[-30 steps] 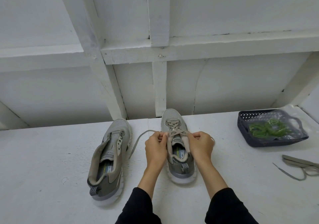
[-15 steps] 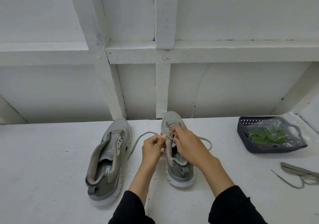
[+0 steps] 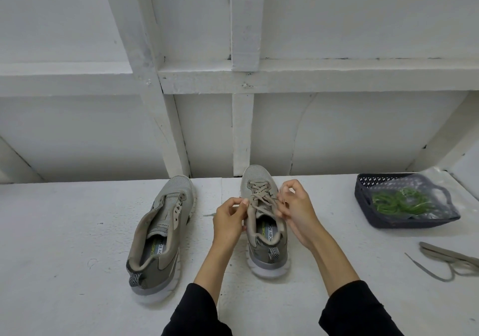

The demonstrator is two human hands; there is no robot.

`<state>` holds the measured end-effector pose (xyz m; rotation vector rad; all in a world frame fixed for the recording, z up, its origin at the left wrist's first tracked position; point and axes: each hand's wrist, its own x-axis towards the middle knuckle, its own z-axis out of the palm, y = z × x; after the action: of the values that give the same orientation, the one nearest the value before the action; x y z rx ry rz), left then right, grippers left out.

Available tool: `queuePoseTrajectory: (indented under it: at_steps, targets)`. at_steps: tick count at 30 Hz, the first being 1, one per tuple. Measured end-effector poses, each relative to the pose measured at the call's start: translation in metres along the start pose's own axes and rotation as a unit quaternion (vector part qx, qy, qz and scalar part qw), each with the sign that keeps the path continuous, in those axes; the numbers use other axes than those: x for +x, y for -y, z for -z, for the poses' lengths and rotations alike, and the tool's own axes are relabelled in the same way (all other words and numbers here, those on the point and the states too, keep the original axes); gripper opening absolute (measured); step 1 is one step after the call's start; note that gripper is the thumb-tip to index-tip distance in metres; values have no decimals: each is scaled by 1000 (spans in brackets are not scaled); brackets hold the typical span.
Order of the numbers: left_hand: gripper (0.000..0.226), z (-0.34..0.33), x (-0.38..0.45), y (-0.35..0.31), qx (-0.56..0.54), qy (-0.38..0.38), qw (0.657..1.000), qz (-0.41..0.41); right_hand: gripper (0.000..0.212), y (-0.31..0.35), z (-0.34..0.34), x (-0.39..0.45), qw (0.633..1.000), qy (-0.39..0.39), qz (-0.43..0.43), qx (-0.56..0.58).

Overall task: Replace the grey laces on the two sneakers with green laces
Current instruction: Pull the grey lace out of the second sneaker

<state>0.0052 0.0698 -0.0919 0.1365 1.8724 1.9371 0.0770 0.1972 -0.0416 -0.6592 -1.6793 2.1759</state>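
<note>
Two grey sneakers stand toes-away on a white surface. The left sneaker [image 3: 160,234] has bare eyelets and no lace. The right sneaker [image 3: 264,221] still carries its grey lace [image 3: 260,197], criss-crossed over the tongue. My left hand [image 3: 229,219] pinches the lace at the shoe's left eyelet row. My right hand [image 3: 295,210] pinches the lace at the right eyelet row, fingers curled. Green laces [image 3: 399,202] lie in a clear bag inside a dark basket [image 3: 368,206] at the right.
A loose grey lace [image 3: 451,259] lies on the surface at the far right, in front of the basket. White wooden beams and wall panels rise just behind the sneakers.
My right hand has shifted from over the tongue to the shoe's right side. The lace tail that trailed left of the shoe is now mostly drawn in.
</note>
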Motion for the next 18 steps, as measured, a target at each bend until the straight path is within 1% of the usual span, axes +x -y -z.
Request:
queuePoseTrajectory:
  at_steps: [1,2,3,4,5,6,7,8,9,10,11,12,13,14,15,16,17,18]
  targets:
    - [16,0,0,1,3,-5,1000,0,18,3,-2,1,990,-8,17,-141]
    - [16,0,0,1,5,-7,1000,-1,17,7,-4,1,955,-7,43,-294]
    - [17,1,0,2,7,-8,1000,-1,17,10,-4,2,903,10,70,-423]
    - [17,1,1,2,7,-8,1000,-2,19,14,-4,2,852,37,86,-516]
    - [17,2,1,3,6,-7,1000,-2,20,17,-6,2,808,62,91,-580]
    - [18,2,1,2,5,-7,1000,-2,20,18,-6,2,772,78,90,-625]
    - [18,2,2,3,4,-6,1000,-2,20,18,-7,3,754,86,90,-645]
    - [17,2,2,3,2,-7,1000,-2,20,17,-6,5,756,93,97,-641]
    - [17,2,2,4,-2,-7,1000,-2,19,15,-5,6,784,97,105,-604]
    - [17,3,2,4,-4,-6,1000,-2,18,15,-5,6,834,92,109,-533]
    - [16,3,1,4,-6,-5,1000,-2,21,16,-3,7,896,78,100,-426]
    - [16,3,1,3,-4,-4,1000,-2,25,18,0,6,954,66,83,-282]
    - [15,3,1,3,0,-1,1000,-4,28,19,4,6,989,58,58,-125]
    - [15,3,0,2,6,0,1000,-6,29,20,8,6,998,52,36,13]
    - [15,2,0,1,13,1,1000,-10,30,20,13,6,994,35,23,97]
    - [16,2,-1,0,21,1,1000,-16,30,19,18,6,992,4,15,124]
    - [16,2,-1,-1,33,-1,999,-23,30,15,22,7,995,-30,15,99]
    - [17,1,-1,-2,52,-5,998,-33,30,11,27,9,997,-57,22,45]
